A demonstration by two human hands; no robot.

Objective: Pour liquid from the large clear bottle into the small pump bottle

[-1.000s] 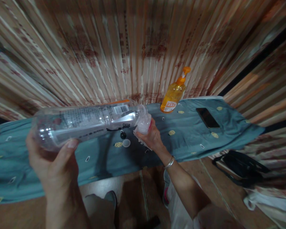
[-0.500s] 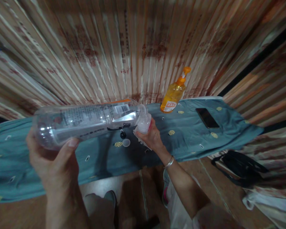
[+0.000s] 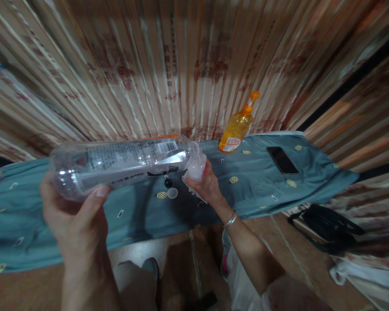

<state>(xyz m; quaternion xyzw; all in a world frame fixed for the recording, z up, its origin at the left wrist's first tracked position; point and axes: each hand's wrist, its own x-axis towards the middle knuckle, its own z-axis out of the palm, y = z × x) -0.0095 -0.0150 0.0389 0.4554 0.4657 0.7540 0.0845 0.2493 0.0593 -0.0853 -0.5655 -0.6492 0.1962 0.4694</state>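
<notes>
While a large clear plastic bottle [image 3: 129, 162] is stretching almost level from nine o'clock to the centre of the view, a person's left hand [image 3: 78, 216] is wrapping its grip around the base, thumb on the near side, apparently to be steadying the length from its far end. At the centre, the right hand [image 3: 209, 185], wearing a silver bracelet [image 3: 231, 219], is clasping a small clear container [image 3: 197, 167] in a closed grip just below the bottle's mouth, seemingly so that the two ends are lining up; whether they are touching is not showing clearly. Toward seven o'clock, a translucent disc [image 3: 172, 193] is lying on the cloth-covered counter [image 3: 253, 190], likely set aside within easy reach. An orange pump bottle [image 3: 235, 129] is standing at two o'clock and a dark smartphone [image 3: 282, 160] is lying flat at three, both well apart from the hands.
</notes>
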